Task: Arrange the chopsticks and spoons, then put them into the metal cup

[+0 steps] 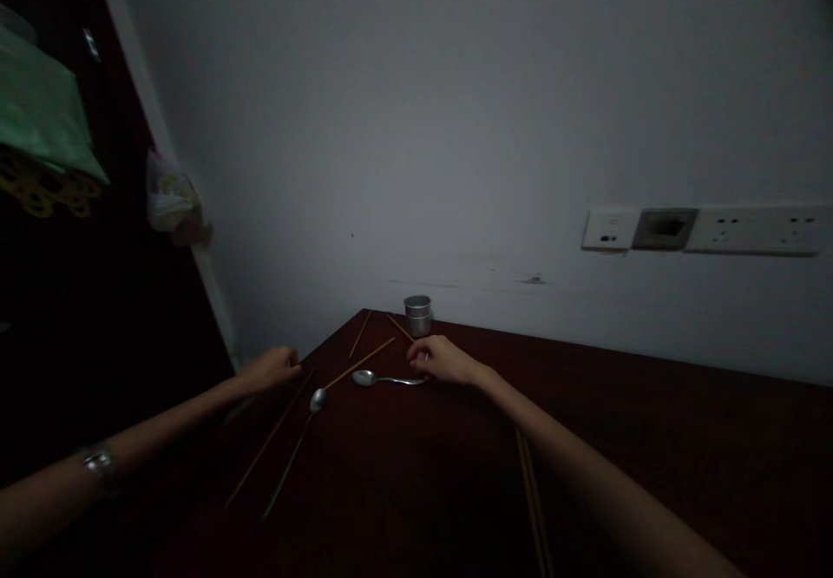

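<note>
My left hand [272, 368] is curled closed at the left edge of the dark red table, close to the upper end of a wooden chopstick [270, 441]; nothing shows in its fingers. My right hand [443, 359] has its fingers bent together over the table. Another chopstick [400, 326] runs up to these fingers, and a metal spoon [365, 377] has its handle end just below them; what they hold is hidden. A second spoon [318, 400] lies nearer me, its bowl touching or overlapping a slanted chopstick [361, 363]. Behind my right hand stands a metal cup [417, 316].
A short-looking chopstick [360, 335] lies by the table's far corner. Two chopsticks [534, 504] lie partly under my right forearm. The grey wall [416, 170] borders the table [651, 422] and carries sockets [755, 231]. A plastic bag [170, 194] hangs at left.
</note>
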A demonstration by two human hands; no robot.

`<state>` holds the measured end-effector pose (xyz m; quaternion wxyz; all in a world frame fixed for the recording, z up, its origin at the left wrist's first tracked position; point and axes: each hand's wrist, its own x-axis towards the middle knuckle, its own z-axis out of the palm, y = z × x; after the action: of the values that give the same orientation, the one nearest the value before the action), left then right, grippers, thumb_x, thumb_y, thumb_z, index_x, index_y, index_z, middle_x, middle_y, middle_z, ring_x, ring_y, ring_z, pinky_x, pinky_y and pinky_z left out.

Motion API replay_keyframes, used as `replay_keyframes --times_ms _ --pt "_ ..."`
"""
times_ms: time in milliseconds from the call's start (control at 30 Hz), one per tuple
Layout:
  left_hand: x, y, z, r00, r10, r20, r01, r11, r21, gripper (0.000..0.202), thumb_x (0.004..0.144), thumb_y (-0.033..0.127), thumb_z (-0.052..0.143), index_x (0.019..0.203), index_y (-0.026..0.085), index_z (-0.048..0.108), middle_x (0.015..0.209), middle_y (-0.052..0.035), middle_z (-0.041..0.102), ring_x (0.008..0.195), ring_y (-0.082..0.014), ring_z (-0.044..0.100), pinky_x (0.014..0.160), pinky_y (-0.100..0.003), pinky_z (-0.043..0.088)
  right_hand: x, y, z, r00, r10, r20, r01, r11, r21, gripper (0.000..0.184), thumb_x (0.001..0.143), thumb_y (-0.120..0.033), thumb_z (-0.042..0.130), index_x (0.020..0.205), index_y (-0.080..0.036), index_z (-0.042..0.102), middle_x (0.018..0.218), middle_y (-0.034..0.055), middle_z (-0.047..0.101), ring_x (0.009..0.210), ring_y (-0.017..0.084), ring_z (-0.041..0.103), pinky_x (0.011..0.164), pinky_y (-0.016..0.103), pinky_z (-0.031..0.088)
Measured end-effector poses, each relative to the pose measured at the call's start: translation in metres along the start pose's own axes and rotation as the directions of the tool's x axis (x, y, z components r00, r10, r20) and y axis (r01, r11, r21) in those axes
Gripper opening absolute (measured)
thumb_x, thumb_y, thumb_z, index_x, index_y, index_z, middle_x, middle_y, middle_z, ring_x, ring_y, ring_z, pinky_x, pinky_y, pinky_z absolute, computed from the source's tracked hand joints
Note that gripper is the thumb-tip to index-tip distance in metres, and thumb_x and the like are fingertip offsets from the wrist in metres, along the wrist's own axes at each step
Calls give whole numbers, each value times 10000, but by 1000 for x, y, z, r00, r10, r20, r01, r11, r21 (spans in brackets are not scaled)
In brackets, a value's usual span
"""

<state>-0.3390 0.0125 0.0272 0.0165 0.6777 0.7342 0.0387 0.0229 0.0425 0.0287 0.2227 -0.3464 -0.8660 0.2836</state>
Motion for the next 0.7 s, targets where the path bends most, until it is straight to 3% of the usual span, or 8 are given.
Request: replay_keyframes --times_ms 133,233,333,433,700 --pt "-9 -23 18 993 -12 113 21 997 -81 309 678 427 449 687 148 582 673 -57 616 623 -182 581 489 -223 378 46 -5 3 991 -127 -45 109 952 -287 230 768 -180 469 944 -152 614 825 58 647 720 125 595 624 205 431" --pt "-20 -21 25 972 -3 234 45 984 -173 380 686 499 418 637 146 549 558 -33 571 468 -149 530 407 -217 353 76 -3 10 992 -117 -49 76 858 -508 254 792 -165 429 964 -186 616 956 74 640 865 166 594 719 248 434" --pt "-28 -14 29 965 -26 263 83 974 -209 410 680 534 421 630 143 534 540 -27 557 398 -122 486 358 -205 329 99 1 26 993 -118 15 97 734 -672 273 811 -135 388 966 -171 610 1021 105 622 937 196 581 733 274 450" --pt "-28 -12 36 970 -44 238 94 974 -204 351 668 485 465 638 141 532 578 -33 577 413 -115 501 353 -189 326 115 3 45 987 -135 84 154 673 -723 280 811 -101 373 961 -133 607 1015 137 621 964 209 573 742 287 463" --pt "-20 -19 50 963 -89 253 141 971 -193 228 680 355 453 695 139 524 581 -25 573 394 -108 496 347 -185 341 138 2 82 976 -124 178 215 661 -719 289 766 -51 419 969 -110 617 1007 161 627 928 227 598 709 301 494"
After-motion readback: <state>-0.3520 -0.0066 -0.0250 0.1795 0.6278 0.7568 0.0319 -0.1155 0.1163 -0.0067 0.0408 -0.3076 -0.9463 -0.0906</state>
